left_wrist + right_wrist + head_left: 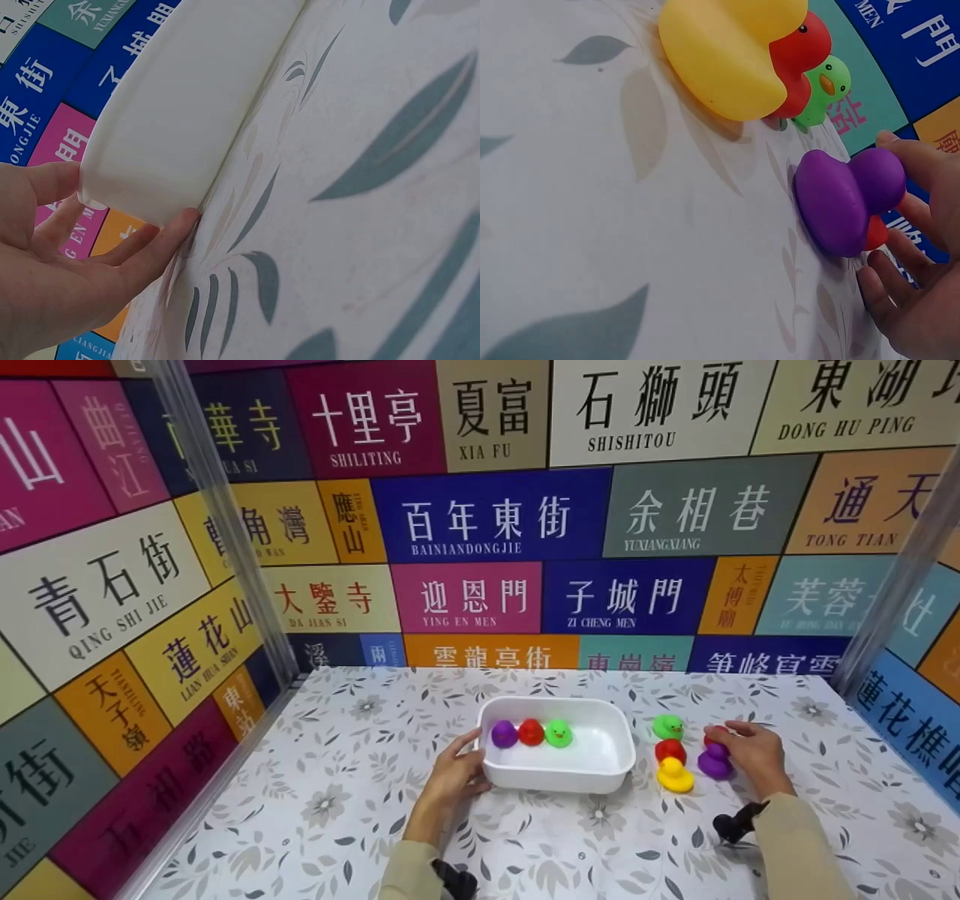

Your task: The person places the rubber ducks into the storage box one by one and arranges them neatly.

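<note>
Looked under half done, with three rubbery ducks (purple, red, green) in the white plastic tub, fingers of the left hand clamped on it, five more ducks toward the tabletop's right edge, right hand's finger grip unclear.

Left hand with digits apart, right hand palm inward, its digits apparently half-curled

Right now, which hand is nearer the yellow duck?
Right: the right hand is right of the yellow duck; the left hand is farther left, across the white tub.
</note>
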Motion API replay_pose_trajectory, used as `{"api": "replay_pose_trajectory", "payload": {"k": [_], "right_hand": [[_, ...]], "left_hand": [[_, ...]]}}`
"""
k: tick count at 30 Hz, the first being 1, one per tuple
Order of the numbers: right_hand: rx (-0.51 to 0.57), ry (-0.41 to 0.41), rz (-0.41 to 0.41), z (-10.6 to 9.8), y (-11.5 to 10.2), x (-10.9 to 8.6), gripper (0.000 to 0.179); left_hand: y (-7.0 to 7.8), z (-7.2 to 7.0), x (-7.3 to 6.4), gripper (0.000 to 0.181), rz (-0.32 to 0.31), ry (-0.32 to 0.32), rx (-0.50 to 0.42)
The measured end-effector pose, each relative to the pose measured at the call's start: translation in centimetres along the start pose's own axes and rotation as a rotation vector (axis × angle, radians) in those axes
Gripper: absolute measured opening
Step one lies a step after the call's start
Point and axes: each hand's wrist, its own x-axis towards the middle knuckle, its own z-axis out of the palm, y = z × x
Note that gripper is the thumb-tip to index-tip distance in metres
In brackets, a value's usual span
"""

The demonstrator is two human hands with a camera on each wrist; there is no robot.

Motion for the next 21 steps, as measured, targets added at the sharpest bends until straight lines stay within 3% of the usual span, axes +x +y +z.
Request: {"api": "replay_pose_trajectory", "payload": {"k": [10, 21], "right_hand": [[0.047, -0.047, 0.04, -0.41, -0.13, 0.23, 0.068], [0.015, -0.023, 0.008, -0.74, -0.88, -0.23, 0.066]], "left_hand": [[0.12, -0.03, 0.02, 0.055, 0.008, 0.0, 0.018], [-0.14, -0.22, 0.07, 0.055, 0.008, -0.023, -0.021]]}}
